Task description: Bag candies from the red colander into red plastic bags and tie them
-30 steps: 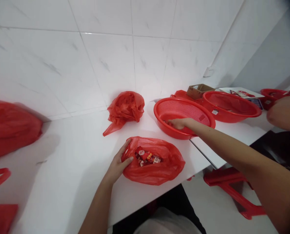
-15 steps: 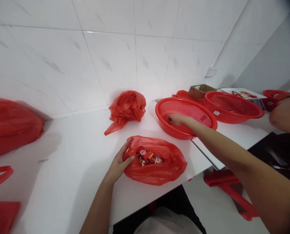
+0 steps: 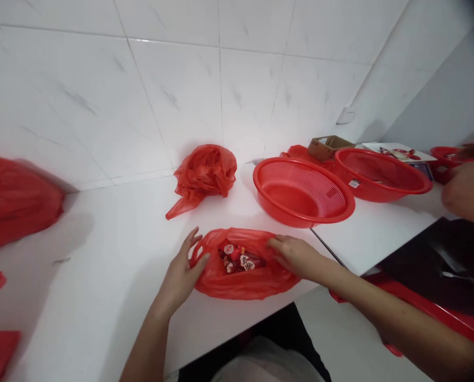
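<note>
A red plastic bag [image 3: 240,289] lies open on the white table in front of me, with dark red printed snack packets [image 3: 240,260] inside. My left hand [image 3: 184,270] is at the bag's left handle, fingers spread and the thumb against the rim. At the bag's right side, my right hand [image 3: 296,255] has its fingers bent over the rim, closed on the plastic; the fingertips are slightly blurred. Beyond it stands a red perforated basket [image 3: 304,215], with no hand in it.
A crumpled red bag [image 3: 207,172] rests by the tiled wall. More red bags [image 3: 17,204] are at the left. Another red basket [image 3: 384,185], a cardboard box [image 3: 328,147] and a person's hand [image 3: 467,191] are at the right. A red stool [image 3: 439,313] stands below the table.
My right hand has come out of the basket, back to the bag's right side. My left fingers have spread from the rim. The packets in the bag show a different printed face.
</note>
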Available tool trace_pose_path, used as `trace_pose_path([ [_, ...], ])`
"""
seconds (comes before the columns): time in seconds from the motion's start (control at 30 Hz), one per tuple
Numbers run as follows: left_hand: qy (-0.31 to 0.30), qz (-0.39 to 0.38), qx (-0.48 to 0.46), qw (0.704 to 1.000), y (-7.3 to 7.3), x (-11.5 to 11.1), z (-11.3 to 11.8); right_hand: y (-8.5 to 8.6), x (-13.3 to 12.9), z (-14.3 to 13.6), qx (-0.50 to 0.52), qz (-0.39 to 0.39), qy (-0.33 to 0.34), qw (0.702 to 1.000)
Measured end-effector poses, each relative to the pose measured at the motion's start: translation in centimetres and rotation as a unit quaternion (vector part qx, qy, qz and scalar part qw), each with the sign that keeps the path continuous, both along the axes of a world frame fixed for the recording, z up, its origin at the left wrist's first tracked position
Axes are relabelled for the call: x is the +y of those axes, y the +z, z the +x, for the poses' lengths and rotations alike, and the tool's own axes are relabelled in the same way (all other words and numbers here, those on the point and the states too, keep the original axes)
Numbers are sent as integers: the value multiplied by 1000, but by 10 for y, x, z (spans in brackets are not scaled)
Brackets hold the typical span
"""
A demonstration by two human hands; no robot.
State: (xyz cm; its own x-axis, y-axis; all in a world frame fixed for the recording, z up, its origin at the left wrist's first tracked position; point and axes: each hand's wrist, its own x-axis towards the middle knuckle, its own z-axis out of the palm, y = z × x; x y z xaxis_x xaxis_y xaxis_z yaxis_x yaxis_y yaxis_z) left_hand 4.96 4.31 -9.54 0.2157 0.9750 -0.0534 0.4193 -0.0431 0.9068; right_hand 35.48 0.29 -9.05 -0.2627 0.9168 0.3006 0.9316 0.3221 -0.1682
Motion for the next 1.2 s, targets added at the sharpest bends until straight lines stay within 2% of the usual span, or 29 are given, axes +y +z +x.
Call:
trace_pose_path([
  [0.07,11,-33,30,999,-2,-8,-5,-12,-5,16,-33,-9,16,999],
  [0.17,-3,-60,8,998,-6,-20,-9,-21,-11,31,-79,-40,43,995],
  [0.3,0,-82,-59,995,0,-34,-11,-19,-12,32,-102,-68,55,991],
  [0.4,-3,-67,-112,991,18,-40,-15,5,-12,27,-57,-74,67,993],
  [0.47,22,-25,-132,991,35,-41,-20,35,-13,22,74,-62,76,992],
  [0.5,43,3,-148,988,45,-41,-22,52,-13,19,165,-44,74,982],
  [0.57,93,67,-207,972,67,-41,-24,85,-11,14,332,30,49,941],
  [0.63,132,146,-279,940,90,-39,-23,109,-4,10,427,102,21,898],
  [0.67,143,183,-295,927,101,-39,-22,117,1,9,455,111,17,884],
  [0.73,148,217,-273,926,120,-38,-18,126,12,8,496,86,33,863],
  [0.8,149,230,-255,927,132,-36,-17,129,21,7,531,70,58,843],
  [0.87,147,271,-301,902,139,-34,-19,132,25,4,555,97,76,823],
  [0.93,144,306,-329,882,142,-31,-21,137,24,0,535,83,100,835],
  [1.03,133,283,-298,902,146,-27,-24,150,19,-7,494,34,140,857],
  [1.13,115,303,-338,884,150,-24,-25,167,16,-13,517,99,154,836],
  [1.2,93,290,-339,890,154,-24,-26,177,17,-16,497,96,165,847],
])
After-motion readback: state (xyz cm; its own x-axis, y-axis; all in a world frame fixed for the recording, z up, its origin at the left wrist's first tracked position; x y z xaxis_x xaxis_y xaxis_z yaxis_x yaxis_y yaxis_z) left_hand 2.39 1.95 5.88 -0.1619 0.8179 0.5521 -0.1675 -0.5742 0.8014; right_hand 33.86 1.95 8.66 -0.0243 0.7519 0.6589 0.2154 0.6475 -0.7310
